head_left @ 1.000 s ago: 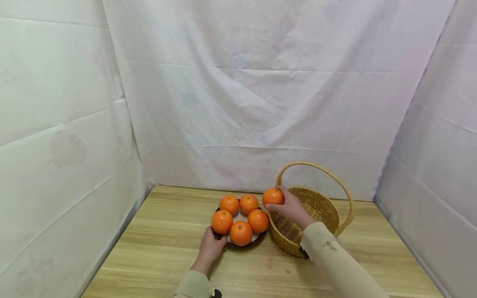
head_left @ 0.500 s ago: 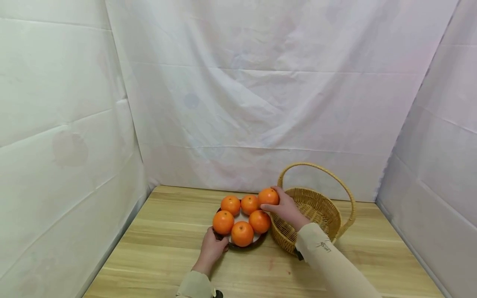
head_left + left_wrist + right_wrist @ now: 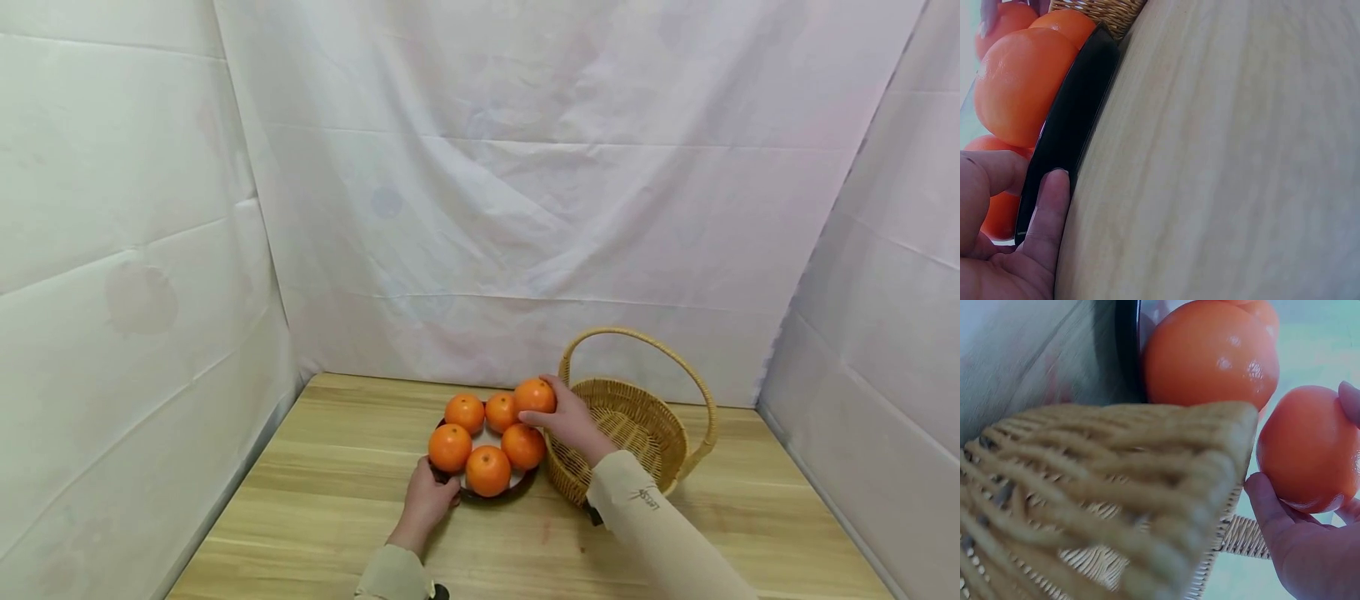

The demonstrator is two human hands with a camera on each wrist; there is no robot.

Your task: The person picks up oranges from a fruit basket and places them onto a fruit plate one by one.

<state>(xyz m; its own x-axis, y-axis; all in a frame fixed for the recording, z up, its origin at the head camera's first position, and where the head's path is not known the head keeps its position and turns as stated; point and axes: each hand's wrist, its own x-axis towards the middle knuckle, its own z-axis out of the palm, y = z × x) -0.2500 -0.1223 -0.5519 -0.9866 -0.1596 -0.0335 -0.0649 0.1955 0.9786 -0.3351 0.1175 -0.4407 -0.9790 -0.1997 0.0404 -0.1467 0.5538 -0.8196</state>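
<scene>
My right hand (image 3: 567, 414) grips an orange (image 3: 535, 396) at the plate's back right edge, thumb and fingers around its sides. In the right wrist view this held orange (image 3: 1310, 450) sits beyond the basket's rim. Several other oranges stand in a ring on a dark-rimmed plate (image 3: 517, 492) with a pale centre; the front orange (image 3: 488, 471) is nearest me. My left hand (image 3: 426, 502) holds the plate's front left edge. The left wrist view shows its thumb (image 3: 1050, 206) pressed against the black outer wall of the plate (image 3: 1079, 106), with fingers over the rim.
A wicker basket (image 3: 678, 425) with a tall arched handle (image 3: 675, 358) stands just right of the plate, under my right forearm. The wooden tabletop (image 3: 315, 500) ends at white cloth (image 3: 480, 217) behind and at both sides.
My right hand has carried the orange left, from beside the basket rim to over the plate's back right edge. The left hand keeps its hold on the plate.
</scene>
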